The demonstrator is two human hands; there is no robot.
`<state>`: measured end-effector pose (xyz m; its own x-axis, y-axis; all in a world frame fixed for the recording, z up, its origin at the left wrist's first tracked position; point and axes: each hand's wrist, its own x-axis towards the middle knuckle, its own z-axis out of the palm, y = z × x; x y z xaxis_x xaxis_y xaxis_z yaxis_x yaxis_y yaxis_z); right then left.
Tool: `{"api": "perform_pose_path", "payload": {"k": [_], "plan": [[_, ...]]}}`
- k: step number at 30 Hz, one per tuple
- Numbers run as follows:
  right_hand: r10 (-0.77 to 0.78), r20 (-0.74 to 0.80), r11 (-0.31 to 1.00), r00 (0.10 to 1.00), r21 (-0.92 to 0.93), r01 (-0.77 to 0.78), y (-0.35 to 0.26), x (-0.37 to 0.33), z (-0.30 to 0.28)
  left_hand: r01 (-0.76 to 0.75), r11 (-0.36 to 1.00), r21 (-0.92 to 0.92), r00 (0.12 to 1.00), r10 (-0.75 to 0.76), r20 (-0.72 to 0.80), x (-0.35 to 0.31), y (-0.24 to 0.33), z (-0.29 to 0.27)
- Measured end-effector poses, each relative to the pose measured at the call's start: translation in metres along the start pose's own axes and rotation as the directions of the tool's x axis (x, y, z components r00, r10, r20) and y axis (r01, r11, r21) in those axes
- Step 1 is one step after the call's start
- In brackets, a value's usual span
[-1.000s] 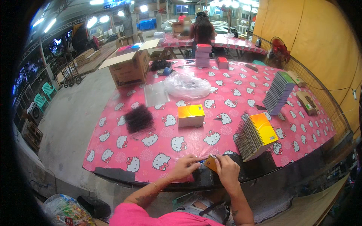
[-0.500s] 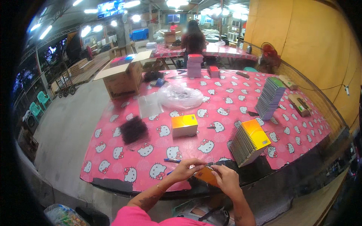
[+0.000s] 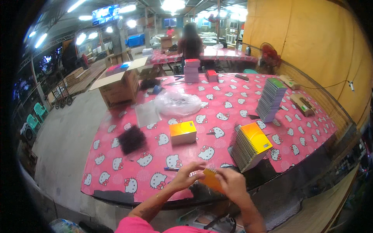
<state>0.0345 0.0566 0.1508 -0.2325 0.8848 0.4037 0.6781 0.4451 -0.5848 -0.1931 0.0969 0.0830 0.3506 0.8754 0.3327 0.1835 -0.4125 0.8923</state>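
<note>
Both my hands hold one small orange spiral notebook (image 3: 211,179) over the near edge of the pink patterned table (image 3: 217,116). My left hand (image 3: 187,175) grips its left side and my right hand (image 3: 232,183) covers its right side. Just beyond my right hand leans a row of orange spiral notebooks (image 3: 250,145). A short stack of orange-yellow notebooks (image 3: 183,132) lies a little farther back, past my left hand. A blue pen (image 3: 171,169) lies on the table close to my left hand.
A black bundle (image 3: 132,139), clear plastic sleeves (image 3: 147,113) and crumpled plastic wrap (image 3: 178,103) lie mid-table. A tall notebook stack (image 3: 271,99) stands to the right, an open cardboard box (image 3: 118,83) at the far left corner. A person (image 3: 190,40) stands beyond the table.
My view has dipped and moved closer to the table. My hands have kept the orange notebook and lifted it slightly, with the fingers shifting along its edges.
</note>
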Motion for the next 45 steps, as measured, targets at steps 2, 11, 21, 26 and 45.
{"api": "perform_pose_path", "payload": {"k": [2,11,21,26,45], "plan": [[-0.066,-0.185,0.998,0.980,-0.009,0.065,-0.003,0.017,-0.035,-0.060,0.973,-0.225,0.967,0.001,-0.255,0.004,0.006,0.002],[0.162,-0.370,0.966,0.915,-0.130,-0.223,0.097,0.120,-0.140,0.140,0.984,-0.111,0.959,-0.163,-0.233,-0.005,-0.027,-0.014],[0.262,-0.274,0.865,0.925,-0.359,-0.351,0.100,0.119,-0.122,0.092,0.991,0.099,0.960,-0.062,-0.274,-0.003,-0.010,-0.019],[0.049,-0.411,0.914,0.910,-0.348,-0.207,0.095,0.104,-0.118,-0.131,0.959,0.251,0.954,0.190,-0.230,0.042,0.019,-0.003],[-0.355,-0.610,0.930,0.708,-0.305,0.204,0.108,0.074,-0.050,-0.195,0.748,0.635,0.980,0.125,0.153,0.267,0.080,0.093]]}}
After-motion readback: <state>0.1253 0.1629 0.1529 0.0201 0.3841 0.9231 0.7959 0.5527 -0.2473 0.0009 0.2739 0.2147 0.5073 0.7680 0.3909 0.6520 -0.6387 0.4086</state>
